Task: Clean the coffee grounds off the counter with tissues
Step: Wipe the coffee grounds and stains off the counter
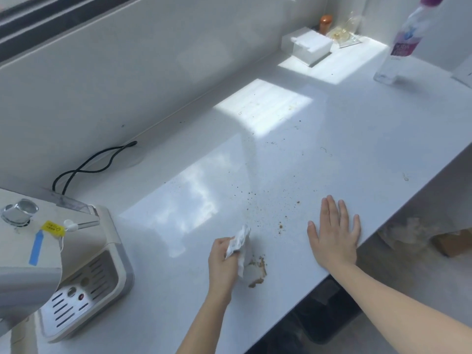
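Note:
Brown coffee grounds (268, 213) lie scattered over the white counter (332, 139), with a thicker brown smear (260, 272) near the front edge. My left hand (223, 264) is shut on a crumpled white tissue (241, 249), which presses down beside that smear. My right hand (334, 233) rests flat on the counter with its fingers spread, just right of the scattered grounds and close to the counter's edge. It holds nothing.
A white coffee machine (51, 256) with a drip tray stands at the front left, its black cord (89, 164) looping toward the wall. A white tissue box (309, 46) sits at the back. A clear bottle (401, 47) stands at the far right.

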Available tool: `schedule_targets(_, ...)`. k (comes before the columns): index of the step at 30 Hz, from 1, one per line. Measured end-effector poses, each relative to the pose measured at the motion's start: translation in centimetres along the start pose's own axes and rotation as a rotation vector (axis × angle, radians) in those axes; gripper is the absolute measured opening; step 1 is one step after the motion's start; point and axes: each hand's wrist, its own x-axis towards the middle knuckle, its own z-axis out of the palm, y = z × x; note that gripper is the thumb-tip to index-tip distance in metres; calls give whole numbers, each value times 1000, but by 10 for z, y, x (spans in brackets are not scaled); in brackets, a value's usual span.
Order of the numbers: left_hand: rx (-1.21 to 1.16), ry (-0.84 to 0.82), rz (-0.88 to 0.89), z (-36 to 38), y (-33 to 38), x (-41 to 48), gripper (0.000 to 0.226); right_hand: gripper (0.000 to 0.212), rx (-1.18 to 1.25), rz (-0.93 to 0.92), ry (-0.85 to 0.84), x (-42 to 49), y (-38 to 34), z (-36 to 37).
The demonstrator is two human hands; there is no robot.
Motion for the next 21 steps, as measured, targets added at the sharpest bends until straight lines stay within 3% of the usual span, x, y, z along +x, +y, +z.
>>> schedule_targets(2,-9,59,36,-12,11,26,43,67,0,-1,-9,1,0,1)
schedule_targets(5,113,103,97,-19,35,76,30,70,5,3,-6,1,0,0)
schedule_targets(8,158,132,173,-13,58,122,37,72,-6,10,-12,2,0,0)
schedule_targets(10,231,130,204,-6,65,147,29,72,0,9,-15,2,0,1)
schedule_targets(12,391,77,249,1,65,168,19,71,8,16,-8,3,0,0)
schedule_targets(16,507,-113,380,14,69,187,24,70,-7,10,-4,2,0,0)
schedule_targets(21,662,-326,523,30,72,172,44,70,-23,9,-11,1,0,0)
